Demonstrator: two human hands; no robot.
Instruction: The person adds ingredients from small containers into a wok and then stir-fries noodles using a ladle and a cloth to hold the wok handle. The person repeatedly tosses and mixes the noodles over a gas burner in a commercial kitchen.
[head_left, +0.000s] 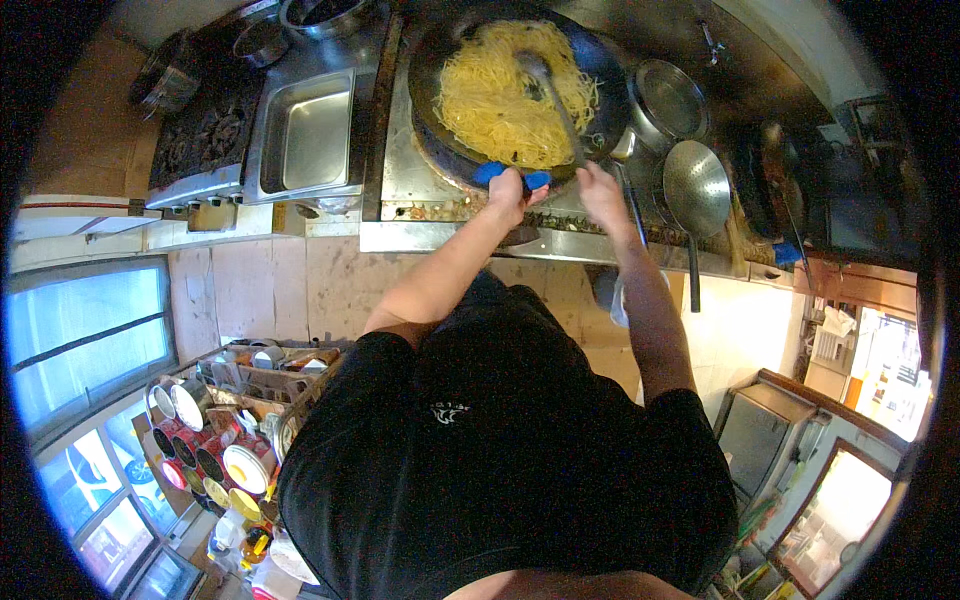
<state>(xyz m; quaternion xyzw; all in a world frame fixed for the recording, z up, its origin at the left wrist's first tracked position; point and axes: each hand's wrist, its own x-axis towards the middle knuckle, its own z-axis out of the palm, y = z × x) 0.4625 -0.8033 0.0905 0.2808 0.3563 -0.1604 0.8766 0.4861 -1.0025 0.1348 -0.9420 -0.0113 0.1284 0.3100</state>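
A large dark wok (611, 90) full of yellow noodles (480, 97) sits on the steel range at the top middle. My left hand (511, 193) grips the wok's near rim through a blue cloth (491, 172), which sticks out on both sides of the fingers. In my right hand (598, 189) is the handle of a metal ladle (559, 101), whose bowl rests among the noodles. The ladle's handle crosses the right part of the wok. My right hand is just outside the near right rim.
Right of the wok are a round metal bowl (671, 97) and a perforated strainer (696, 184) with its handle jutting past the range edge. Left are a rectangular steel pan (315, 135) and a burner stove (206, 139). Shelves with cans (214, 457) stand behind at left.
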